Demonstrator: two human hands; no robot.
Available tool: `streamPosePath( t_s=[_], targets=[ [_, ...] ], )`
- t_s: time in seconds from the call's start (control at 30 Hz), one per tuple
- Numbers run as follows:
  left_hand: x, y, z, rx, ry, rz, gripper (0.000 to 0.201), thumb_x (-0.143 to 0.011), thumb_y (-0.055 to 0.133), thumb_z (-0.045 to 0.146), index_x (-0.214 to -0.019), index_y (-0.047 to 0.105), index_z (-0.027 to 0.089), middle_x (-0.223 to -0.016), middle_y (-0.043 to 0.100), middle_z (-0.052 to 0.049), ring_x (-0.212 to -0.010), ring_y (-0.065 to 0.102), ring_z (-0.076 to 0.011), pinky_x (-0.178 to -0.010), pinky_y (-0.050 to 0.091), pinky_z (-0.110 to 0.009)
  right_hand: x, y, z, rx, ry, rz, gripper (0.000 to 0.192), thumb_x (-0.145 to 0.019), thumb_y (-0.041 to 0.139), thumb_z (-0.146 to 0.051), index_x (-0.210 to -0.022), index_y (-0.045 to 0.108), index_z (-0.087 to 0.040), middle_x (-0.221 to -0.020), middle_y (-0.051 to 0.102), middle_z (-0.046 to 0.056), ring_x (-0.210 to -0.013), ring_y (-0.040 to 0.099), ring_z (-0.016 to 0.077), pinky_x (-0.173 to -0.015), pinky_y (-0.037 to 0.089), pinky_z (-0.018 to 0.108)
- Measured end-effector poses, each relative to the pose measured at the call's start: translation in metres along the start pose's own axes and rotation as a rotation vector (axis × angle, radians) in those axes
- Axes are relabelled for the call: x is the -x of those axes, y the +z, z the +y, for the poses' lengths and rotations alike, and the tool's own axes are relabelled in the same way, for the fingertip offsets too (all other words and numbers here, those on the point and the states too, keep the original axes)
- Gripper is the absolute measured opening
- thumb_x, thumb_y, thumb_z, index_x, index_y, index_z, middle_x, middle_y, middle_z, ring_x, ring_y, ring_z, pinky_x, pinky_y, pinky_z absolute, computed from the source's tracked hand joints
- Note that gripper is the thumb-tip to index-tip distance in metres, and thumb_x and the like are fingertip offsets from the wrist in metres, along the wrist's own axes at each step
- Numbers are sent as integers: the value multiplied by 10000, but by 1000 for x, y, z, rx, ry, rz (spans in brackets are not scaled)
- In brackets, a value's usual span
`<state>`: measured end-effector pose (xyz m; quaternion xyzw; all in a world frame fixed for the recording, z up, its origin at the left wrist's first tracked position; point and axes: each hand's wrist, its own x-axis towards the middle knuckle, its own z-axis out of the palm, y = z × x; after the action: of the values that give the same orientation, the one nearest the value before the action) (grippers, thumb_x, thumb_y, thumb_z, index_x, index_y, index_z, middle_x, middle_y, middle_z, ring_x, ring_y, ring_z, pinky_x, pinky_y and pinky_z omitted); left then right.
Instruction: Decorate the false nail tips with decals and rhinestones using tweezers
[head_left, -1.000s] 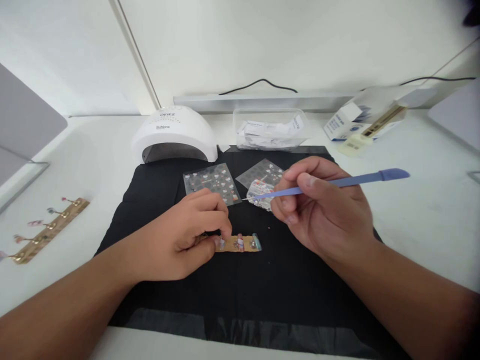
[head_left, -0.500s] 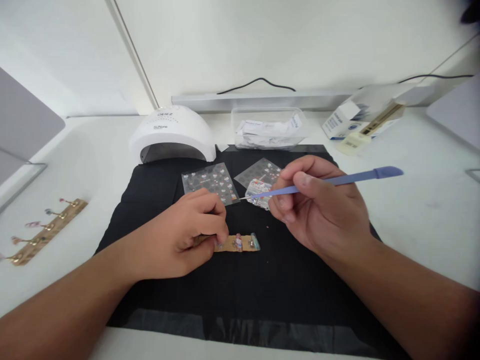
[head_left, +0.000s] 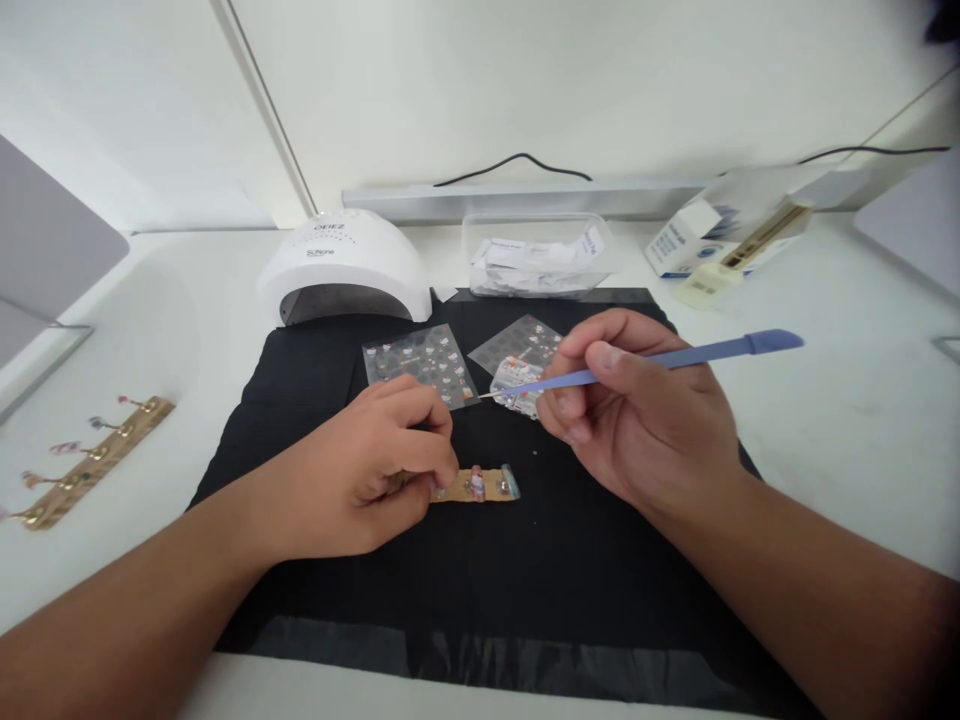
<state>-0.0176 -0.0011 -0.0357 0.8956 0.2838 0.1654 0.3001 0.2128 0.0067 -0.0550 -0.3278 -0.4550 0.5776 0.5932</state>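
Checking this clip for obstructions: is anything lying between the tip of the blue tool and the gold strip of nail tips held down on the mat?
Nothing visible: only bare black mat separates the blue tool in the right hand from the gold strip under the left hand.

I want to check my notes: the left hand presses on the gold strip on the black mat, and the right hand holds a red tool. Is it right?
Not quite. The head view shows the tool in the right hand is blue, not red. The rest holds: the left hand presses on the gold strip on the black mat.
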Motion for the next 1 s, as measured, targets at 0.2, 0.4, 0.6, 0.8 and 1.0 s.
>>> streamPosePath(
  t_s=[0.2, 0.4, 0.6, 0.8, 1.0],
  targets=[
    [0, 0, 0, -9, 6, 3, 235, -810, 515, -3, -820, 645, 192, -928, 566, -10, -860, 516, -141, -874, 392, -326, 0, 1, -1, -12, 6, 7, 92, -823, 701, -239, -733, 685, -224, -466, 555, -49, -366, 453, 99, -391, 324, 271],
    [0, 0, 0, -7, -15, -4, 236, -806, 513, 4, -819, 654, 193, -925, 568, -12, -874, 523, -144, -895, 383, -337, 0, 2, -2, -25, 16, 12, 88, -808, 702, -232, -721, 689, -227, -461, 562, -44, -364, 450, 102, -387, 319, 271],
    [0, 1, -1, -29, -17, 7, 237, -800, 524, 9, -833, 658, 201, -949, 565, -11, -853, 512, -144, -869, 374, -341, 1, 0, -2, -26, -2, -2, 128, -825, 741, -302, -741, 678, -229, -478, 571, -49, -365, 448, 96, -397, 329, 268],
    [1, 3, -2, -40, -3, 25, 240, -811, 526, 13, -853, 665, 204, -969, 563, -5, -867, 514, -142, -855, 359, -338, -1, -4, -4, -109, -22, -9, 116, -803, 754, -304, -728, 688, -245, -499, 620, -49, -352, 454, 92, -387, 339, 256],
    [3, 2, -1, -59, 0, 0, 255, -803, 515, -2, -854, 658, 203, -975, 564, -11, -874, 528, -146, -864, 388, -345, -2, -6, -6, -142, -2, -5, 112, -798, 761, -301, -729, 699, -239, -501, 617, -39, -351, 456, 97, -389, 326, 257]
  ],
)
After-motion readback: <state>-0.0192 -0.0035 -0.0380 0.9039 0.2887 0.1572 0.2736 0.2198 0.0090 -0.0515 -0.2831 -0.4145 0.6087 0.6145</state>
